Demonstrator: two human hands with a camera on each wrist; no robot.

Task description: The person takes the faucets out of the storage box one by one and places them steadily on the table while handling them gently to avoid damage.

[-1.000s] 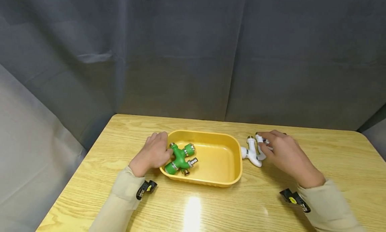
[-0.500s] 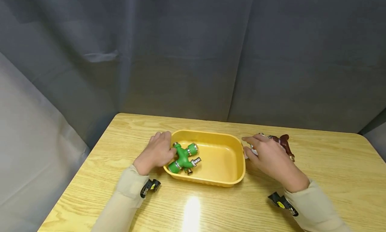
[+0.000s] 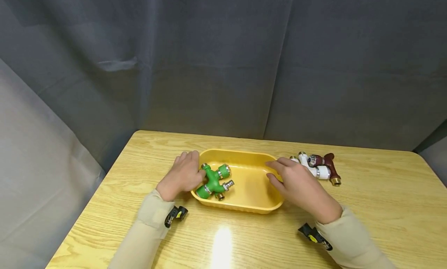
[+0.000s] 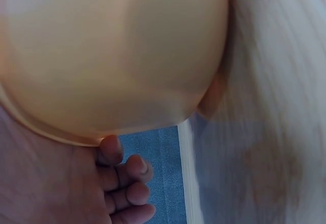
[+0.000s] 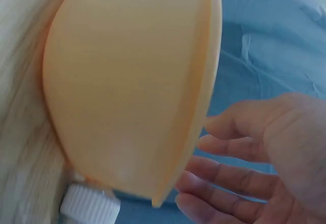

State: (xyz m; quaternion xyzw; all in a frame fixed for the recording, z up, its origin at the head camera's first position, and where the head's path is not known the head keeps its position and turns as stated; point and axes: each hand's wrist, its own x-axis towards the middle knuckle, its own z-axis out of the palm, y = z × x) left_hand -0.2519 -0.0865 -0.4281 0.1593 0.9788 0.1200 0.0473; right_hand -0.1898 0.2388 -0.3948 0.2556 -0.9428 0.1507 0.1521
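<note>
Near the table's back edge: yellow tub (image 3: 249, 187), flat on its base, green tap (image 3: 213, 182) lying inside at the left end. One green piece or two, can't tell. Two green knobs, metal ends.

Left hand (image 3: 182, 176) grips the tub's left end: thumb over the rim inside, other fingers curled outside. Thumb is right by the green tap; contact unclear. Right hand (image 3: 300, 183) is over the right end, thumb and forefinger spread apart, nothing between them. Touching the rim or not, can't tell.

Right of the tub, partly behind the right hand: white taps (image 3: 304, 160), count unclear. Brown tap (image 3: 331, 166) just beside them, brass end toward the wearer.

Left wrist view adds the tub's outer wall and the bent fingertips under its rim. Right wrist view adds the fingers past the rim with gaps between some, plus a ribbed white knob (image 5: 90, 203) near the tub's end. Tub contents show only from the head.

Surface: light wood-grain table (image 3: 167, 242), bright glare near the front. Behind, dark grey cloth (image 3: 209, 59) with folds; paler cloth (image 3: 31, 176) on the left. Beige sleeves (image 3: 139, 238).
</note>
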